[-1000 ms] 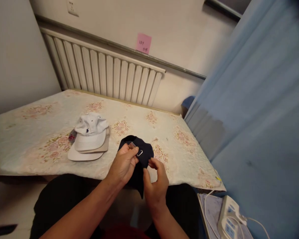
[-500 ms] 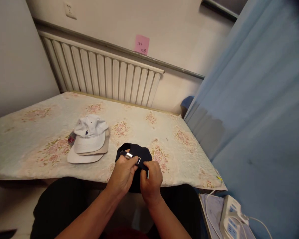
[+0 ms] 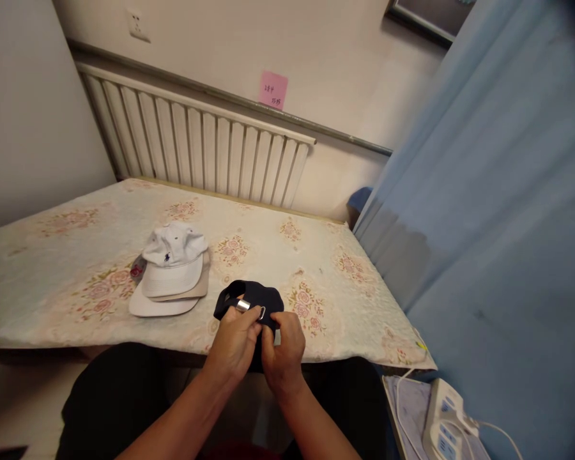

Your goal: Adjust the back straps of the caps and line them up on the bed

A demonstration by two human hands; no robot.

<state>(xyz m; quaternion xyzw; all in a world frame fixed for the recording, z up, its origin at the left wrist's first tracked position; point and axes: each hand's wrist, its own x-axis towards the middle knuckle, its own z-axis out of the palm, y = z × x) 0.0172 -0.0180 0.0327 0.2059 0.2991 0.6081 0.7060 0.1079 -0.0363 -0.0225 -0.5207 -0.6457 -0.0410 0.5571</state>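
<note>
A dark navy cap (image 3: 264, 296) is held between both hands over the front edge of the bed. Its back strap carries a silver buckle (image 3: 243, 305), and a small metal ring (image 3: 262, 312) shows beside it. My left hand (image 3: 236, 335) pinches the strap, the thumb by the ring. My right hand (image 3: 285, 345) is closed on the cap's right side, its fingertips close to the ring. To the left lies a stack of caps, with a white cap (image 3: 172, 271) on top and a beige cap (image 3: 204, 281) beneath it. The navy cap's lower part is partly hidden by my hands.
A floral sheet (image 3: 263, 236) covers the bed. Behind it are a white radiator (image 3: 196, 140) and a pink note (image 3: 273, 89) on the wall. A blue curtain (image 3: 498, 211) hangs at the right. A power strip (image 3: 443, 418) with cables sits at lower right.
Both hands have shifted slightly left and down with the navy cap. My right fingers have moved closer to the left thumb. The stacked caps have not moved.
</note>
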